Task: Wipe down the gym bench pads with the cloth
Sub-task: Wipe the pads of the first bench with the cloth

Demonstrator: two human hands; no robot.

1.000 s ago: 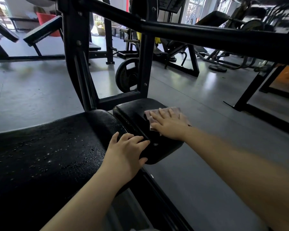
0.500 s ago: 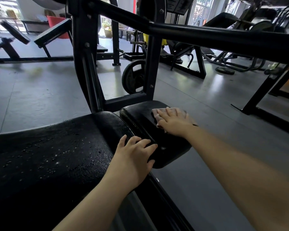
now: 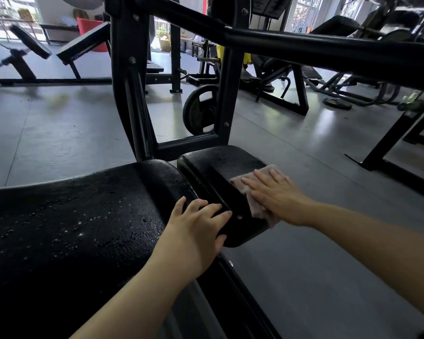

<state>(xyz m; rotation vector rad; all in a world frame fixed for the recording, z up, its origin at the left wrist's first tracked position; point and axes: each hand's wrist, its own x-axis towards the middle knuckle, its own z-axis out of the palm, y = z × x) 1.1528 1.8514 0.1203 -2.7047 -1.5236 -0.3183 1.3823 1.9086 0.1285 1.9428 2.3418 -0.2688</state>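
Observation:
A small black seat pad (image 3: 216,165) sits beyond a large black bench pad (image 3: 83,216) speckled with droplets. A pinkish cloth (image 3: 252,192) lies on the small pad's right side, hanging over its edge. My right hand (image 3: 277,196) presses flat on the cloth with straight fingers. My left hand (image 3: 196,231) rests on the near left corner of the small pad, fingers loosely bent over the gap between the two pads.
A black steel frame (image 3: 132,94) and a thick crossbar (image 3: 328,47) rise just behind and above the pads. A weight plate (image 3: 201,111) leans behind the frame. Other benches (image 3: 83,47) and machines stand farther back on the grey floor (image 3: 304,277).
My right hand has slid the cloth from the top middle of the small pad toward its right edge and nearer to me. My left hand stays at the same corner.

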